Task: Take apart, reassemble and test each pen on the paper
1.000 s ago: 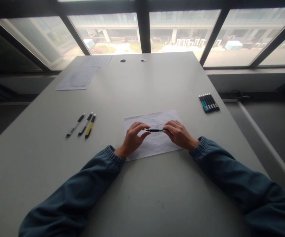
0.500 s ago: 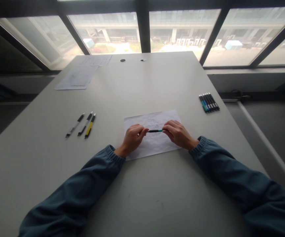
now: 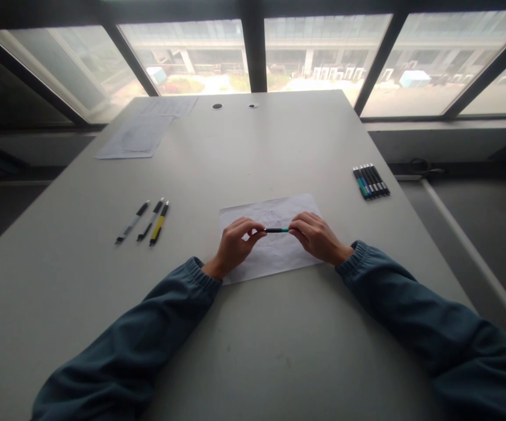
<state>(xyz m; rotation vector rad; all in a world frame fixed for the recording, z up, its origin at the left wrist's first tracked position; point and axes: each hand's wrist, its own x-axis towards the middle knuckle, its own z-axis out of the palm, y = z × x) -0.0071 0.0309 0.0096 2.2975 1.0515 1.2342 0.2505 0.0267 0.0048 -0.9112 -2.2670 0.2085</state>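
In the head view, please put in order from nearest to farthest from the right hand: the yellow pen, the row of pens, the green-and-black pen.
1. Green-and-black pen: held in the right hand.
2. Row of pens: right side.
3. Yellow pen: left side.

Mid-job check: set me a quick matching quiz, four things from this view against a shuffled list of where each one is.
1. Left hand
2. Right hand
3. Yellow pen
4. Pen row

A. Near the right edge of the table
B. At the green end of the held pen
C. At the black end of the held pen
D. Rightmost of the three pens lying on the left

Pairs: 1-C, 2-B, 3-D, 4-A
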